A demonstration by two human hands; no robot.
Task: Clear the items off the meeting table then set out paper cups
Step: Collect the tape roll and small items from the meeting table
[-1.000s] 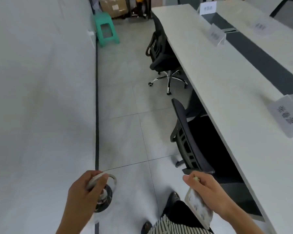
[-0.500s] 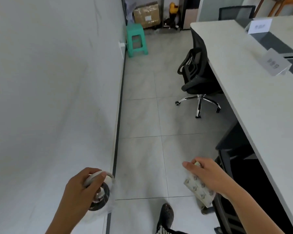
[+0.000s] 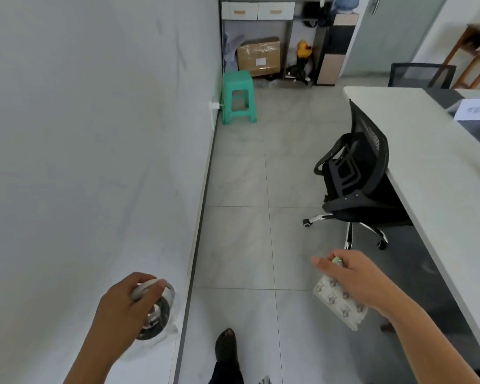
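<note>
Both forearms are bare from wrist to where they leave the view, with no sleeves, watch, bands or rings on them. The left hand (image 3: 128, 303) enters from 7 o'clock, the right hand (image 3: 355, 278) from 5 o'clock. At 6 o'clock one foot wears a dark, perforated clog-type shoe (image 3: 226, 345), and above it runs a dark trouser leg (image 3: 225, 374). Just to the right of that leg, at the bottom edge, a small scrap of black-and-white striped fabric (image 3: 265, 380) shows.

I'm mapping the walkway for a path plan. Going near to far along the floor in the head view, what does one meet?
Shoe → black office chair → green stool → cardboard box with yellow duck toy beside it.
</note>
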